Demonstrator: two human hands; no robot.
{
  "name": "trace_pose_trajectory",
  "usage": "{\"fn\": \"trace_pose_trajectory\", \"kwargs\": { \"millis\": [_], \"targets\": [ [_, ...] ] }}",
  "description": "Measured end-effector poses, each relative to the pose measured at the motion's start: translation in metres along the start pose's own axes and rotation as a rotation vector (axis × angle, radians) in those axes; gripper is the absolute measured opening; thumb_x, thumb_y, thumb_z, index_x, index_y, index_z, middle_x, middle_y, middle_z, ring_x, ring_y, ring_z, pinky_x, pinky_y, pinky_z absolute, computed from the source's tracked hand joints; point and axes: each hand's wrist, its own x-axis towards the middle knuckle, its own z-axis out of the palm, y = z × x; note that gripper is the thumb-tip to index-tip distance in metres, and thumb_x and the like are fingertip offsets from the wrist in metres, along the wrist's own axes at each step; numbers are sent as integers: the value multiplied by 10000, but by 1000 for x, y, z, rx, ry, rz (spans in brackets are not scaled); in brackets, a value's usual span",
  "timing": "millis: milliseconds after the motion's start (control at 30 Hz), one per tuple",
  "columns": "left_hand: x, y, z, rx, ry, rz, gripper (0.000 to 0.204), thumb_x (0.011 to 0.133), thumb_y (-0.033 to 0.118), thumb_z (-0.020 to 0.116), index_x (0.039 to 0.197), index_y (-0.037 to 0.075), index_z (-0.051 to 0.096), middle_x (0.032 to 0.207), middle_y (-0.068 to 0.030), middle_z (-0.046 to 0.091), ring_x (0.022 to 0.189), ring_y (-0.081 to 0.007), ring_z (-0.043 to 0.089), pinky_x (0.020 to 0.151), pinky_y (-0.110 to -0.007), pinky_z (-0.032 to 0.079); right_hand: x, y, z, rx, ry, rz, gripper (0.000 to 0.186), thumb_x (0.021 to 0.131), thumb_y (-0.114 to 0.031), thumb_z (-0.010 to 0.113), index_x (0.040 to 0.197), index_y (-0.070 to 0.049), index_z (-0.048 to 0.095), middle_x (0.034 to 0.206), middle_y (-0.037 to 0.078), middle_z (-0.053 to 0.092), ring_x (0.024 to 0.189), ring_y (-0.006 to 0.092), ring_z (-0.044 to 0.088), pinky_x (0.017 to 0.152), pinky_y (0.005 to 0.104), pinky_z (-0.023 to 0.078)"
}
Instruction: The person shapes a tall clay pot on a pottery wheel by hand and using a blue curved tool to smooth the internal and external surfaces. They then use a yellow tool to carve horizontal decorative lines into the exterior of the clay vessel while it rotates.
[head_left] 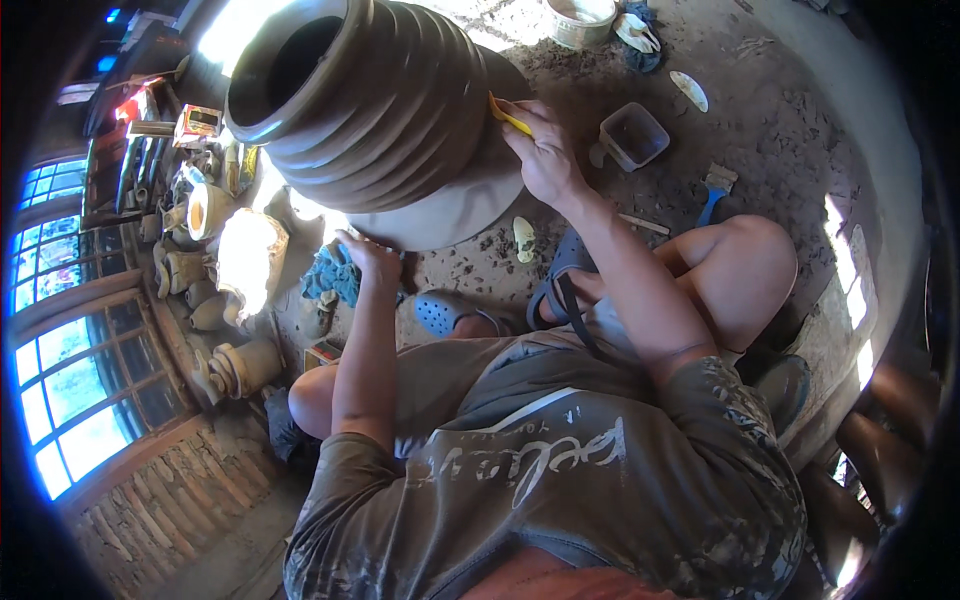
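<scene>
A large ribbed clay pot [385, 110] stands on a pale round wheel disc [450, 210], its dark mouth toward the upper left. My right hand [545, 155] pinches a yellow scraper [512, 116] against the pot's lower right wall. At the disc's near left edge is my left hand [370, 258], a finger stretched out along the rim; its other fingers are partly hidden. Beside that hand lies a crumpled blue-green cloth [332, 275].
Right of the pot sit a clear plastic tub [634, 136] and a blue-handled brush [715, 192]. A bucket [580, 22] stands at the back. Small clay pieces [185, 270] and a bright jagged form [252, 262] crowd the left near the windows. Clay scraps litter the floor.
</scene>
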Motion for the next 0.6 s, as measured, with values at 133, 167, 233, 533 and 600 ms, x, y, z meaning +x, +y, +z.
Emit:
{"fn": "trace_pose_trajectory", "kwargs": {
  "millis": [133,167,233,533,600],
  "targets": [
    [-81,-62,38,141,3,-72,711,1003,691,356,1449,142,432,1389,-123,522,1245,-321,513,972,-516,441,-7,7,6,-30,20,-13,359,976,-98,581,1325,-48,648,1188,123,638,1152,241,574,1015,322,432],
    [-98,-76,37,145,-55,-139,693,1001,686,378,1426,143,445,1372,-121,531,1219,-311,521,960,-505,441,-9,7,8,-57,19,-19,359,977,-99,583,1327,-49,648,1187,122,636,1148,242,573,1014,321,431],
    [-107,-111,17,347,-507,-308,692,989,695,400,1405,144,456,1371,-124,536,1219,-320,515,950,-533,435,-10,-2,12,-41,6,-12,357,981,-103,585,1328,-49,648,1187,121,631,1143,240,573,1008,321,433],
    [-22,7,14,-33,-140,11,782,993,733,229,1440,123,427,1411,-133,519,1205,-288,561,961,-486,468,-15,-1,13,-70,50,-38,364,955,-108,610,1314,-79,660,1162,107,638,1108,264,572,988,349,449],
    [-43,-41,27,158,41,60,780,992,735,226,1435,126,428,1420,-127,501,1211,-291,548,973,-503,448,-13,1,20,-77,67,-77,364,945,-114,618,1305,-92,668,1153,106,643,1092,278,573,980,360,454]
  ]
}}
